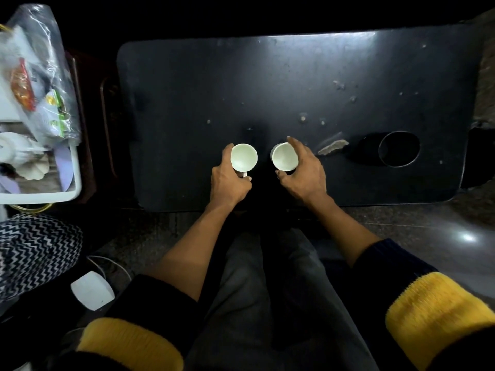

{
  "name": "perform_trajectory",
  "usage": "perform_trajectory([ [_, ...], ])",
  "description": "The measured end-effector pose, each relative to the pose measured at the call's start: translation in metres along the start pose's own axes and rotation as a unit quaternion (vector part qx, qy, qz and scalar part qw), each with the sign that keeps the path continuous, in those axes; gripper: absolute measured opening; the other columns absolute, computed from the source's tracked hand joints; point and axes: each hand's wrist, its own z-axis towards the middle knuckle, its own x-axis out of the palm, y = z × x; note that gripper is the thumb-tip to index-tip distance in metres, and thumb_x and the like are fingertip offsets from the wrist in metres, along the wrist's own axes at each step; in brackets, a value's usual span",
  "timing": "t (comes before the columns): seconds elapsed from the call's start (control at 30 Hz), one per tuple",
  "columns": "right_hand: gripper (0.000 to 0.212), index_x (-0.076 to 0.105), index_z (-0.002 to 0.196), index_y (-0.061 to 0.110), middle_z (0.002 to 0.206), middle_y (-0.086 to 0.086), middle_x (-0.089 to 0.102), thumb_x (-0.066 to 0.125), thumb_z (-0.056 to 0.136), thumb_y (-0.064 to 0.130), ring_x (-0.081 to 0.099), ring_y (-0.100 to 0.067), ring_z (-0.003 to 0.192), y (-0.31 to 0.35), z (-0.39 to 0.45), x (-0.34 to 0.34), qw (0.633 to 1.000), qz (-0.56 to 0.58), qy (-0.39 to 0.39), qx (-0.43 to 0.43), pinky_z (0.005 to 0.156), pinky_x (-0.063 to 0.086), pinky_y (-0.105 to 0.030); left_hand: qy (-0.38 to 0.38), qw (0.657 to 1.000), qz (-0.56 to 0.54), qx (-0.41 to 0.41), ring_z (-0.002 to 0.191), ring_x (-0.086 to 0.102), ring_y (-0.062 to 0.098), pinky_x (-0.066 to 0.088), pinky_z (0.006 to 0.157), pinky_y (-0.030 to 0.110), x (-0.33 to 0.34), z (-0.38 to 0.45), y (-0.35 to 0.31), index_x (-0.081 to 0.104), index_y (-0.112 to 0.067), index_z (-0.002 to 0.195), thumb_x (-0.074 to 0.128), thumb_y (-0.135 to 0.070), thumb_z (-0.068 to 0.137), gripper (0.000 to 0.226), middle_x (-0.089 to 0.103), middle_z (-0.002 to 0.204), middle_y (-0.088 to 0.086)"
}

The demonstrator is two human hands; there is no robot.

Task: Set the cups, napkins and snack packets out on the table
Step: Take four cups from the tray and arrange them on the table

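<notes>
Two white cups stand side by side near the front edge of the dark table (pixel 267 84). My left hand (pixel 229 183) grips the left cup (pixel 243 157) around its side, with the handle by my thumb. My right hand (pixel 305 172) curls round the right cup (pixel 284 157), fingers along its right wall. Both cups are upright and look empty. Off the table to the left, snack packets (pixel 22 84) in red and green lie in a clear plastic bag. White napkins or paper pieces (pixel 29 167) sit below them in a white tray (pixel 72 194).
A black cup (pixel 399 149) stands on the table's right part, near a chipped patch (pixel 332 147) in the surface. A zigzag-patterned cushion (pixel 34 253) and a white charger (pixel 92 290) with cable lie at lower left. My legs are below the table edge.
</notes>
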Motion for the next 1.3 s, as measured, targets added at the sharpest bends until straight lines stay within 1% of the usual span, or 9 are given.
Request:
perform_trajectory([
  [0.07, 0.094, 0.03, 0.157, 0.031, 0.153, -0.001, 0.049, 0.077, 0.075, 0.031, 0.05, -0.025, 0.137, -0.001, -0.002, 0.0, 1.0, 0.009, 0.005, -0.006, 0.108, 0.045, -0.037, 0.005, 1.0, -0.003, -0.005, 0.102, 0.067, 0.028, 0.053, 0.089, 0.03, 0.0, 0.0, 0.002, 0.033, -0.036, 0.151, 0.078, -0.011, 0.068, 0.098, 0.06, 0.099, -0.003],
  [0.13, 0.105, 0.018, 0.159, 0.035, 0.157, 0.001, 0.043, 0.077, 0.072, 0.035, 0.049, -0.026, 0.138, -0.003, -0.007, 0.0, 1.0, 0.016, 0.007, -0.004, 0.101, 0.044, -0.036, 0.014, 1.0, -0.005, -0.016, 0.102, 0.068, 0.028, 0.057, 0.092, 0.036, 0.0, 0.0, 0.003, 0.027, -0.036, 0.155, 0.078, -0.009, 0.068, 0.104, 0.064, 0.1, -0.001],
  [0.27, 0.116, 0.007, 0.158, 0.04, 0.16, 0.006, 0.035, 0.078, 0.066, 0.039, 0.049, -0.027, 0.138, -0.008, -0.018, 0.002, 1.0, 0.008, 0.012, 0.011, 0.101, 0.045, -0.053, 0.018, 0.999, 0.001, -0.03, 0.112, 0.067, 0.028, 0.055, 0.099, 0.041, 0.002, -0.001, 0.007, 0.017, -0.031, 0.159, 0.08, -0.011, 0.07, 0.111, 0.071, 0.115, 0.007],
  [0.4, 0.117, 0.007, 0.158, 0.04, 0.161, 0.005, 0.034, 0.079, 0.066, 0.036, 0.052, -0.025, 0.135, -0.013, -0.024, 0.005, 1.0, 0.006, 0.018, 0.013, 0.101, 0.043, -0.052, 0.021, 0.999, 0.001, -0.031, 0.11, 0.069, 0.03, 0.056, 0.1, 0.045, 0.005, 0.0, 0.011, 0.014, -0.032, 0.159, 0.081, -0.013, 0.071, 0.112, 0.072, 0.114, 0.01],
  [0.5, 0.117, 0.007, 0.158, 0.042, 0.159, 0.006, 0.036, 0.08, 0.066, 0.036, 0.052, -0.024, 0.135, -0.012, -0.024, 0.004, 1.0, 0.011, 0.01, 0.009, 0.103, 0.044, -0.052, 0.023, 1.0, -0.015, -0.011, 0.091, 0.074, 0.031, 0.06, 0.091, 0.046, 0.005, 0.001, 0.014, 0.013, -0.039, 0.158, 0.078, -0.008, 0.073, 0.111, 0.073, 0.098, 0.012],
  [0.67, 0.113, 0.016, 0.157, 0.041, 0.157, 0.005, 0.039, 0.084, 0.066, 0.035, 0.046, -0.023, 0.14, -0.011, -0.016, 0.003, 1.0, 0.015, -0.005, 0.001, 0.105, 0.045, -0.045, 0.022, 1.0, -0.013, 0.016, 0.071, 0.074, 0.016, 0.062, 0.089, 0.04, 0.005, 0.001, 0.015, 0.015, -0.051, 0.153, 0.077, -0.003, 0.073, 0.112, 0.07, 0.083, 0.004],
  [0.8, 0.104, 0.028, 0.156, 0.033, 0.156, -0.001, 0.043, 0.084, 0.069, 0.032, 0.046, -0.024, 0.141, -0.012, -0.01, 0.003, 1.0, 0.009, 0.001, -0.01, 0.11, 0.044, -0.042, 0.023, 0.999, -0.015, 0.018, 0.074, 0.074, 0.015, 0.061, 0.09, 0.04, 0.004, 0.0, 0.015, 0.016, -0.05, 0.154, 0.077, -0.003, 0.075, 0.11, 0.071, 0.086, 0.006],
  [1.17, 0.103, 0.029, 0.155, 0.035, 0.154, 0.0, 0.047, 0.082, 0.067, 0.024, 0.048, -0.025, 0.139, -0.008, -0.011, -0.003, 1.0, 0.005, 0.015, -0.023, 0.11, 0.046, -0.041, 0.02, 1.0, -0.017, 0.013, 0.088, 0.075, 0.023, 0.058, 0.097, 0.043, 0.006, 0.001, 0.014, 0.018, -0.047, 0.155, 0.079, -0.002, 0.076, 0.11, 0.071, 0.098, 0.009],
  [1.3, 0.104, 0.028, 0.156, 0.034, 0.155, 0.0, 0.046, 0.082, 0.067, 0.024, 0.047, -0.025, 0.14, -0.008, -0.011, -0.003, 1.0, 0.005, 0.017, -0.023, 0.11, 0.045, -0.041, 0.02, 1.0, -0.016, 0.015, 0.082, 0.075, 0.019, 0.059, 0.096, 0.041, 0.007, 0.001, 0.015, 0.018, -0.047, 0.156, 0.079, -0.001, 0.076, 0.111, 0.071, 0.096, 0.008],
])
